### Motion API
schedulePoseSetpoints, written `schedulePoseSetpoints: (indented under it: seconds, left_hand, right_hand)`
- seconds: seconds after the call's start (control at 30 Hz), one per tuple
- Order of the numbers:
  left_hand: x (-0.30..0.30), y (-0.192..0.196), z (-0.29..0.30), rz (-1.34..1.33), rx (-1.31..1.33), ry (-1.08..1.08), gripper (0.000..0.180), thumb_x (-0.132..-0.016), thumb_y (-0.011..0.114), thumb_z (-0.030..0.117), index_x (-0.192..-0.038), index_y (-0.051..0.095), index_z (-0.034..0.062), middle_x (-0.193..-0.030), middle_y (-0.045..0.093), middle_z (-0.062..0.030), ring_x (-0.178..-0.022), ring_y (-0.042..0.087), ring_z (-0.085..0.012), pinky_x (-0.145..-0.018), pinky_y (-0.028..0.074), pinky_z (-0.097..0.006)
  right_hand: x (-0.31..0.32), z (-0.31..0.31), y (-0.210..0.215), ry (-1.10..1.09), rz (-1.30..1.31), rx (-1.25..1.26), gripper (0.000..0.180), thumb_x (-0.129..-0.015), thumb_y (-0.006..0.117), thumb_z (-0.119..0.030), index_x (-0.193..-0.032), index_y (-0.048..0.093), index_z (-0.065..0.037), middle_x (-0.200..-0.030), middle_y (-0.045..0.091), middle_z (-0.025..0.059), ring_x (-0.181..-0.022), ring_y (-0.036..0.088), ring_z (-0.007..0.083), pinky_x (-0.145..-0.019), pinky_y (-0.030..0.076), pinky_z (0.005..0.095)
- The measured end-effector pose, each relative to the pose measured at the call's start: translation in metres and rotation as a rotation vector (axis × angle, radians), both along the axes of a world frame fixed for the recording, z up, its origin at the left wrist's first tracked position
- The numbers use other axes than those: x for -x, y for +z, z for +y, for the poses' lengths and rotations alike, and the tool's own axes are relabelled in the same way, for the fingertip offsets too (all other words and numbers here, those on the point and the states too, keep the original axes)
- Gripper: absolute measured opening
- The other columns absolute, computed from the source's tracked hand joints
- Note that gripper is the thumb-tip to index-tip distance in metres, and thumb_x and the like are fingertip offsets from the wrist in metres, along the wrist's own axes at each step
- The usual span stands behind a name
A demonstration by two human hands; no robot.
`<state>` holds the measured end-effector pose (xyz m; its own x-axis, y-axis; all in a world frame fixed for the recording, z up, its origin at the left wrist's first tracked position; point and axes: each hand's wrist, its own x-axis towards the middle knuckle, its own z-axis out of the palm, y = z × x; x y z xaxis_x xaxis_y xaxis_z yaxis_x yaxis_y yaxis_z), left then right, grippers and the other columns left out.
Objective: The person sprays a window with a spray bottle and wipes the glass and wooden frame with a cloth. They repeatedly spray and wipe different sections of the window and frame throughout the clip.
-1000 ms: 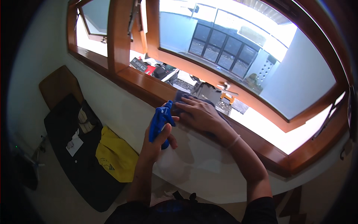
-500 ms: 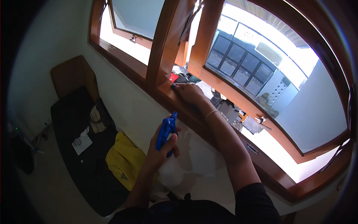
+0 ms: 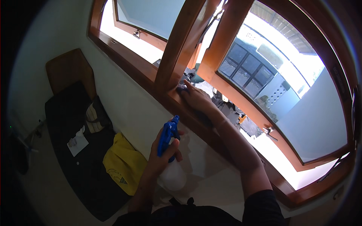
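Note:
My left hand [image 3: 161, 155] is wrapped round a spray bottle [image 3: 169, 134] with a blue trigger head and a whitish body, held upright below the windowsill. Its nozzle points up toward the wooden window frame [image 3: 162, 90]. At the inner corner of the sill, beside the upright post, my right hand [image 3: 198, 100] presses down on a dark cloth [image 3: 182, 89]. Most of that cloth is hidden beneath the fingers. The right forearm reaches along the sill, close to the tilted-open window sash [image 3: 241, 98].
A second open sash [image 3: 147, 17] stands beyond the post. Along the wall at left lies a dark cushioned seat [image 3: 71, 177] with a brown backrest [image 3: 71, 71]. On it are a yellow garment [image 3: 124, 164], a striped bag [image 3: 97, 116] and a white paper [image 3: 78, 145].
My right hand stays by the post with its fingers a little more stretched. The view has shifted slightly, and more of the bottle's whitish body shows under my left hand.

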<state>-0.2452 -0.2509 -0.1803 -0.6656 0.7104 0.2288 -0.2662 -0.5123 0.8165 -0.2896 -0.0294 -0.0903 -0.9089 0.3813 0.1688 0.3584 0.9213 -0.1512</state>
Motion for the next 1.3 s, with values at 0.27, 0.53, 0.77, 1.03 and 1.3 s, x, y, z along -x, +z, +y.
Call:
schedulePoseSetpoints:
  seconds: [0.27,0.53,0.77,1.03,1.3]
  left_hand:
    - [-0.010,-0.006,-0.016,-0.012,0.008,0.020,0.059,-0.092,0.059,0.022,-0.143,0.032,0.0096,-0.115,0.057,-0.0113,-0.057,0.058,-0.0114,-0.058,0.046,-0.025]
    - [-0.007,0.004,-0.025,0.003,-0.050,0.067,0.061,-0.091,0.060,0.023,-0.143,0.031,0.0095,-0.115,0.057,-0.0118,-0.056,0.057,-0.0118,-0.056,0.047,-0.025]
    - [-0.012,0.001,-0.033,0.013,-0.031,0.110,0.064,-0.091,0.060,0.030,-0.143,0.030,0.0074,-0.117,0.058,-0.0116,-0.057,0.058,-0.0120,-0.057,0.047,-0.024]
    - [-0.040,0.006,-0.038,0.131,0.084,0.144,0.065,-0.091,0.056,0.040,-0.141,0.032,0.0055,-0.117,0.060,-0.0108,-0.057,0.059,-0.0123,-0.055,0.047,-0.024]
    - [-0.054,0.007,-0.044,0.073,0.027,0.089,0.065,-0.091,0.058,0.030,-0.144,0.029,0.0064,-0.117,0.058,-0.0114,-0.056,0.059,-0.0127,-0.057,0.047,-0.024]
  right_hand:
    - [0.068,0.055,-0.021,-0.079,-0.074,0.022,0.042,-0.096,0.034,-0.039,-0.126,0.056,-0.019,-0.118,0.061,0.0152,-0.111,0.056,0.0342,-0.097,0.042,0.0434]
    - [-0.054,-0.028,0.005,0.062,-0.035,-0.071,0.038,-0.095,0.042,-0.034,-0.124,0.056,-0.015,-0.124,0.058,0.0159,-0.113,0.055,0.0345,-0.098,0.041,0.0438]
    - [-0.091,-0.045,-0.031,0.406,0.170,-0.754,0.043,-0.085,0.056,-0.023,-0.127,0.053,-0.016,-0.132,0.048,0.0214,-0.118,0.051,0.0397,-0.094,0.042,0.0529]
    - [0.008,-0.061,-0.039,0.073,0.252,-0.457,0.037,-0.085,0.062,-0.029,-0.108,0.052,-0.002,-0.107,0.059,0.0165,-0.100,0.059,0.0317,-0.082,0.049,0.0412]
    - [-0.146,-0.047,-0.050,0.040,0.430,-0.551,0.040,-0.079,0.067,-0.028,-0.112,0.058,-0.007,-0.113,0.060,0.0122,-0.106,0.059,0.0309,-0.085,0.049,0.0409]
